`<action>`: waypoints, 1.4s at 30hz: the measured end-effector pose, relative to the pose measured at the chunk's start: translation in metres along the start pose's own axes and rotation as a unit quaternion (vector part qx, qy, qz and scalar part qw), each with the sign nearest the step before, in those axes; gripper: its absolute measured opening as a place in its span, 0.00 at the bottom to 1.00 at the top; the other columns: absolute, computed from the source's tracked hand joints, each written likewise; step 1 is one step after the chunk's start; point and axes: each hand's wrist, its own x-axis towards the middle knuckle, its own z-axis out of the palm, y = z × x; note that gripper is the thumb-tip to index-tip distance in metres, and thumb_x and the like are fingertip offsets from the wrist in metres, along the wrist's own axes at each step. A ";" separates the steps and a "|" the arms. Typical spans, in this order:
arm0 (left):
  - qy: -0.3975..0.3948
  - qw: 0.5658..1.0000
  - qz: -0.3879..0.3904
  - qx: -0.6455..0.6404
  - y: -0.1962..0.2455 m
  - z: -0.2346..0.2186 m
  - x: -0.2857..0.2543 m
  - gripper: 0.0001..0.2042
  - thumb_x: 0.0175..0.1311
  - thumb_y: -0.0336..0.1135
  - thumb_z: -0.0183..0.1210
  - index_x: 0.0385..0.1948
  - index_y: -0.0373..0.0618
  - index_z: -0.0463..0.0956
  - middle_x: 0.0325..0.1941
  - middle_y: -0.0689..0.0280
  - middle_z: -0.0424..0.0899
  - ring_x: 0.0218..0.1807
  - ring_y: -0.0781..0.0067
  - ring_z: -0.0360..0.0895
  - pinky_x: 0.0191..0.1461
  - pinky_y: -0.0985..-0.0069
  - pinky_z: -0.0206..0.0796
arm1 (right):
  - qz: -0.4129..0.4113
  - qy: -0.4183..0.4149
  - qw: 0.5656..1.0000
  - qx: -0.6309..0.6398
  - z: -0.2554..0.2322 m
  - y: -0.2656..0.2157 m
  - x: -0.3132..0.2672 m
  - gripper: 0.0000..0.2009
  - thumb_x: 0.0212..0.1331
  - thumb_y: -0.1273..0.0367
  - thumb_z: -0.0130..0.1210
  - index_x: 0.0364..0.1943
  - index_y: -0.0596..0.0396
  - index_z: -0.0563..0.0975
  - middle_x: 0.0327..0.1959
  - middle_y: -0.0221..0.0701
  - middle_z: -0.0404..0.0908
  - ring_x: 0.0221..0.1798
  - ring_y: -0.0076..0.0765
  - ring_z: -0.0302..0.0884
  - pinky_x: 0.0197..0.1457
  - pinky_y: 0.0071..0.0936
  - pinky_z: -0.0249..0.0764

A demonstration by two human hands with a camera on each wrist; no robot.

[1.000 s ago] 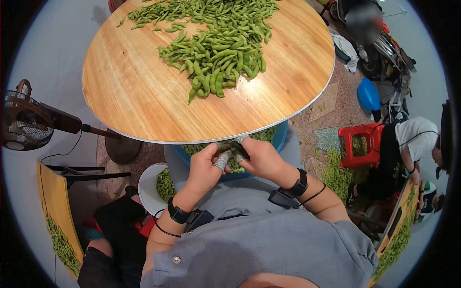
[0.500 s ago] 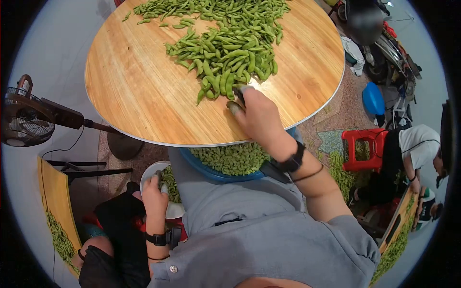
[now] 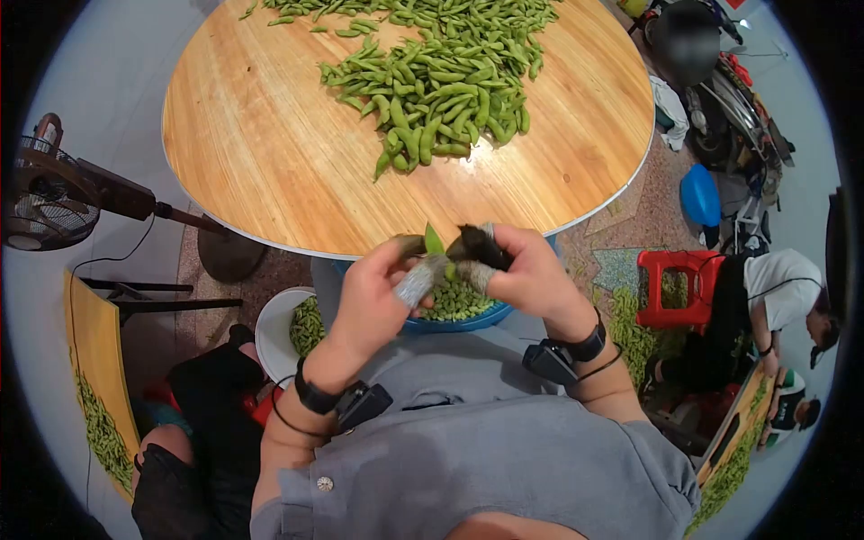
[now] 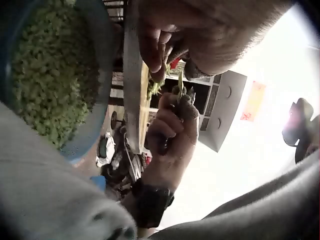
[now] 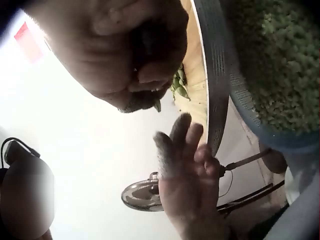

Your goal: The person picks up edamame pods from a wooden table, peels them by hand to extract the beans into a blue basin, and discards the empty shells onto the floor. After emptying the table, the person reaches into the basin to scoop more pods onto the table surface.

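My right hand (image 3: 531, 270) pinches a green edamame pod (image 3: 434, 240) between thumb and forefinger; its pointed end sticks out in the right wrist view. Facing it, my left hand (image 3: 367, 292) has its thumb and forefinger apart, with a small gap to the pod (image 5: 157, 106). Grey wraps cover thumb and finger on both hands. Below them, a blue basin (image 3: 486, 317) full of shelled green beans (image 4: 55, 75) sits at my lap, partly under the table edge. A pile of unshelled pods (image 3: 441, 90) lies on the round wooden table (image 3: 270, 153).
At my left are a white bucket (image 3: 270, 328) with pods in it, a standing fan (image 3: 54, 198) and a seated person's leg. A red stool (image 3: 679, 288) stands at right, with pods (image 3: 625, 333) on the floor and other people beside another table.
My right hand reached to the pods on the table and came back over the basin with one. My left hand went out to the white bucket and returned facing the right.
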 end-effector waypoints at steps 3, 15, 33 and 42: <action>-0.053 0.985 -0.001 -0.164 -0.010 0.009 0.013 0.08 0.64 0.32 0.54 0.40 0.38 0.74 0.25 0.69 0.77 0.24 0.83 0.74 0.24 0.85 0.65 | 0.004 -0.012 0.999 0.047 0.001 0.000 -0.012 0.13 0.50 0.74 0.56 0.41 0.61 0.75 0.31 0.21 0.76 0.34 0.15 0.69 0.37 0.18 0.69; -0.053 0.994 -0.072 -0.069 -0.007 0.029 0.001 0.08 0.61 0.32 0.57 0.39 0.40 0.75 0.24 0.68 0.79 0.22 0.82 0.74 0.25 0.85 0.67 | 0.012 0.011 0.993 0.115 -0.022 0.005 -0.013 0.10 0.54 0.74 0.54 0.41 0.63 0.75 0.34 0.24 0.78 0.37 0.15 0.71 0.41 0.17 0.70; -0.012 0.999 -0.026 0.017 -0.017 0.057 -0.011 0.08 0.61 0.25 0.50 0.40 0.38 0.76 0.26 0.71 0.76 0.24 0.85 0.68 0.27 0.86 0.62 | 0.026 -0.075 0.992 0.097 -0.034 0.021 -0.054 0.11 0.56 0.74 0.42 0.42 0.59 0.72 0.28 0.24 0.75 0.29 0.17 0.67 0.32 0.18 0.66; -0.027 0.953 0.178 0.245 -0.010 0.048 -0.026 0.09 0.63 0.28 0.52 0.43 0.38 0.75 0.27 0.70 0.77 0.26 0.86 0.69 0.28 0.87 0.61 | 0.112 -0.153 0.939 0.286 -0.028 0.014 -0.059 0.13 0.65 0.69 0.43 0.53 0.48 0.67 0.22 0.20 0.67 0.15 0.11 0.52 0.16 0.11 0.50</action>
